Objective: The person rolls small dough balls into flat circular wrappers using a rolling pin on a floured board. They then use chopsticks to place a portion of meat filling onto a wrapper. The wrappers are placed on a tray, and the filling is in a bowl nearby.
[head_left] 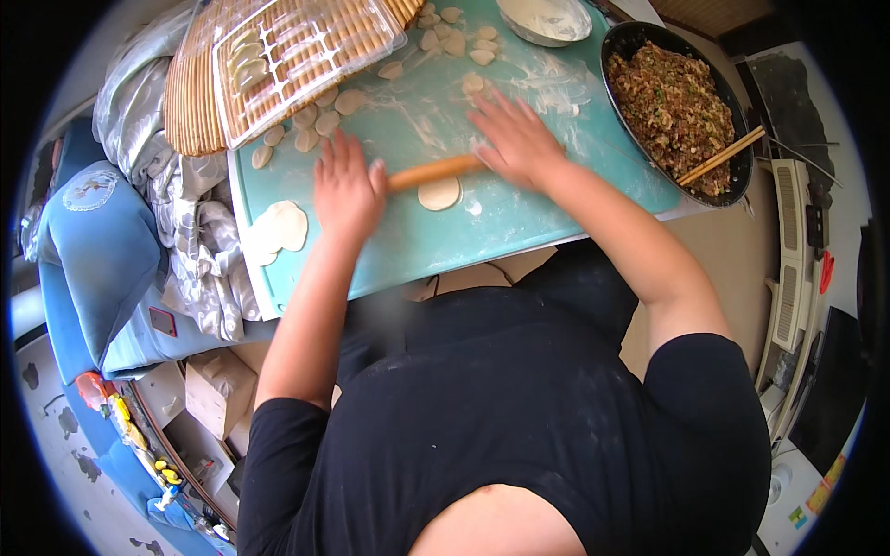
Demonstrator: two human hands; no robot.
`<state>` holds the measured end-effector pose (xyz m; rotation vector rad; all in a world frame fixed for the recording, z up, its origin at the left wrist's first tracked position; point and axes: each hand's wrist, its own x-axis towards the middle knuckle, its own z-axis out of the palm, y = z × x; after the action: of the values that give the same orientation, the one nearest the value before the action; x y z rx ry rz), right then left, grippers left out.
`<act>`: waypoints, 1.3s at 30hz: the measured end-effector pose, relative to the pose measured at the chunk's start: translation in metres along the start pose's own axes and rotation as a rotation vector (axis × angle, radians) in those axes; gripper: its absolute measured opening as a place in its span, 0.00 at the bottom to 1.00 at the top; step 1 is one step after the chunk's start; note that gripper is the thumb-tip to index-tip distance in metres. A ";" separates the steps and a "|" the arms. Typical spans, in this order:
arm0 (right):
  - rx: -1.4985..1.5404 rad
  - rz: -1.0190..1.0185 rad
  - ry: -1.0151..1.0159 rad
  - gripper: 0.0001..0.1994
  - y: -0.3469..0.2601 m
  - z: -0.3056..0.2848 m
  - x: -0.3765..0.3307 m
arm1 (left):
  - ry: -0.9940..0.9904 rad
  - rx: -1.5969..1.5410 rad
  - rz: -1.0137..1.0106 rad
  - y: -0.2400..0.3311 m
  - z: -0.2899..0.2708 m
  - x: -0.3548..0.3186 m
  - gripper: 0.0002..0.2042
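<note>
A wooden rolling pin lies across a floured teal board. My left hand rests at its left end, fingers stretched out forward. At the other end my right hand lies flat over the pin, fingers spread and slightly blurred. Both palms hide the pin's ends. A round dough wrapper sits just below the pin, between the hands. Left of my left hand, several rolled wrappers overlap in a small pile. Small flattened dough pieces are scattered beyond my left hand, and one more dough piece lies past my right fingertips.
A black pan of minced filling stands at the right, with chopsticks across its rim. A flour bowl is at the back. Far left, a clear tray holding dumplings rests on a woven round mat.
</note>
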<state>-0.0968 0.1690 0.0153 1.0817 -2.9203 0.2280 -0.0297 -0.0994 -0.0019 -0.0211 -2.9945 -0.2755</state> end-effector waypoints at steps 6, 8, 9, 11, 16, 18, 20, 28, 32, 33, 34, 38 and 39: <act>-0.068 -0.129 -0.116 0.26 -0.023 -0.006 -0.032 | -0.081 -0.045 0.058 0.004 0.000 -0.047 0.26; -0.075 -0.079 -0.022 0.26 -0.013 -0.008 0.000 | 0.006 -0.056 -0.033 -0.005 0.003 -0.010 0.26; -0.081 -0.021 0.003 0.26 -0.009 -0.009 0.009 | 0.036 -0.049 -0.027 -0.005 0.000 -0.003 0.27; -0.083 0.049 0.038 0.28 -0.003 -0.001 0.005 | 0.091 -0.035 -0.018 -0.004 -0.001 0.005 0.28; 0.070 -0.083 -0.071 0.29 -0.020 0.001 -0.054 | -0.029 0.031 0.118 0.007 -0.004 -0.052 0.29; 0.079 -0.069 -0.054 0.29 -0.025 -0.001 -0.047 | -0.019 -0.012 0.063 -0.003 0.002 -0.045 0.29; 0.000 -0.017 0.020 0.30 -0.011 -0.005 -0.003 | 0.035 0.001 -0.045 -0.010 0.005 -0.006 0.29; 0.070 -0.133 0.010 0.27 -0.028 -0.007 -0.078 | -0.042 0.020 0.107 0.013 -0.009 -0.064 0.28; 0.167 -0.172 0.104 0.20 -0.017 -0.004 -0.048 | 0.049 -0.144 0.159 0.020 -0.019 -0.023 0.20; 0.157 -0.201 0.130 0.18 -0.017 -0.003 -0.047 | -0.069 -0.255 0.107 0.027 -0.022 -0.013 0.17; 0.149 -0.234 0.156 0.17 -0.017 -0.003 -0.046 | -0.186 -0.364 0.048 0.036 -0.026 -0.005 0.15; 0.131 -0.210 0.177 0.16 -0.033 -0.005 -0.070 | -0.418 -0.409 -0.073 0.052 -0.025 0.013 0.10; 0.107 -0.263 0.285 0.16 -0.033 -0.002 -0.074 | -0.395 -0.423 -0.043 0.052 -0.024 0.014 0.10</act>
<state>-0.0190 0.1923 0.0163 1.3107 -2.5114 0.4898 -0.0386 -0.0525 0.0330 -0.0593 -3.2527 -1.0135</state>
